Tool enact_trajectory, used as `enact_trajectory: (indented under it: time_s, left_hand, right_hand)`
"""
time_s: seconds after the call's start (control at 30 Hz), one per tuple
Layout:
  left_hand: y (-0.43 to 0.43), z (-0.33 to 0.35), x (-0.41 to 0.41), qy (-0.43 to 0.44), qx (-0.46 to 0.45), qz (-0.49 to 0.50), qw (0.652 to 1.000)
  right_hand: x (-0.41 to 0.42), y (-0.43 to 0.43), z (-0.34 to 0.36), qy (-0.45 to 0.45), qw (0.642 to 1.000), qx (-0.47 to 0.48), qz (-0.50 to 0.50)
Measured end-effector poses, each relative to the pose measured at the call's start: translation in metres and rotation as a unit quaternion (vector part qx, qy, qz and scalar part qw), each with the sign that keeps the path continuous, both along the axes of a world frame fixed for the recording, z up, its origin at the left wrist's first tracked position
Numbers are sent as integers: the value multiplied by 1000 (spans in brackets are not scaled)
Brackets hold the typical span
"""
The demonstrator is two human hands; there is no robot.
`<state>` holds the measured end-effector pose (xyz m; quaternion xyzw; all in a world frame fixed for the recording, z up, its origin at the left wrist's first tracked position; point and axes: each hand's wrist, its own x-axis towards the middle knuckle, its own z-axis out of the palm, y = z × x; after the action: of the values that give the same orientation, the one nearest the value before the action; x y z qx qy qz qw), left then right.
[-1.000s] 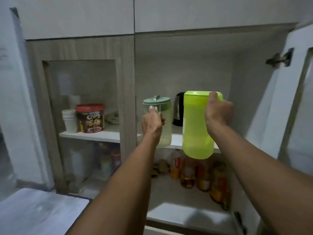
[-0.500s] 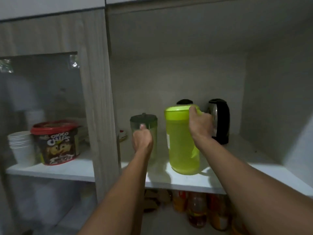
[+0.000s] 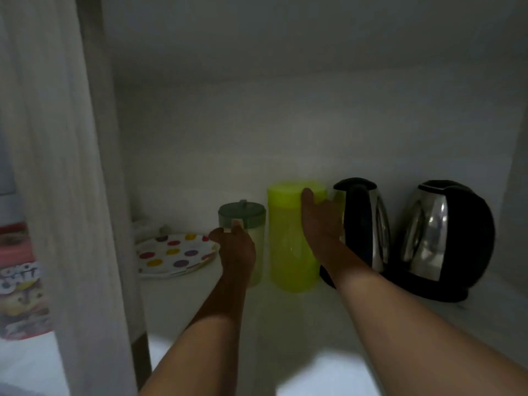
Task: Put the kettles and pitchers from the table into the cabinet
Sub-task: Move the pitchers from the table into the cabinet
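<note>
The lime green pitcher [image 3: 294, 238] stands upright on the white shelf [image 3: 300, 318] inside the cabinet. Its bottom looks flat on the shelf. The right hand [image 3: 321, 224] is on its right side, with the thumb up near the lid and the fingers curled around toward the handle. It looks like the hand is gripping the pitcher, but the spot is dark and the fingers are partly hidden behind it.

Just to the left is the small clear pitcher with a dark green lid [image 3: 243, 221]. It stands upright on the shelf too, close beside the green one. The left hand [image 3: 237, 247] wraps around its near side, with the fingers closed on it just under the lid.

To the right of the green pitcher are two kettles. The first shiny kettle [image 3: 368, 224] is just beside the right hand, maybe touching the pitcher. The second shiny kettle [image 3: 445, 238] is next to it, near the right wall. Both sit on dark bases.

To the left, a stack of dotted plates [image 3: 174, 252] lies on the shelf, just beside the small pitcher. A wood post [image 3: 94, 167] splits this part of the cabinet from the next.

So two kettles and two pitchers are in the cabinet. I think the job is almost done. The hands need to let go. The table is not in view, so I cannot tell if more things wait there.
</note>
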<state>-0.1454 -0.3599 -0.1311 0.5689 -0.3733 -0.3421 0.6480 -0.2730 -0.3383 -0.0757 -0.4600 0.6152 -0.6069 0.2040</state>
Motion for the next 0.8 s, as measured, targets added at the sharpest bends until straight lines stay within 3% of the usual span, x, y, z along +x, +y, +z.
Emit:
enact_trajectory:
  time_s: [0.13, 0.3, 0.53, 0.8]
  left_hand:
    - [-33, 7, -5, 39, 8, -3, 999]
    - [-55, 8, -12, 3, 0, -4, 1000]
    - [-85, -5, -4, -66, -13, -23, 997]
    - [-34, 13, -11, -197, 96, 65, 974]
  right_hand:
    - [-4, -42, -3, -24, 999, -1, 21]
    - [-11, -79, -4, -29, 999, -3, 21]
    - [-17, -93, -2, -28, 998, 25, 51]
    - [-16, -83, 0, -11, 995, 56, 87]
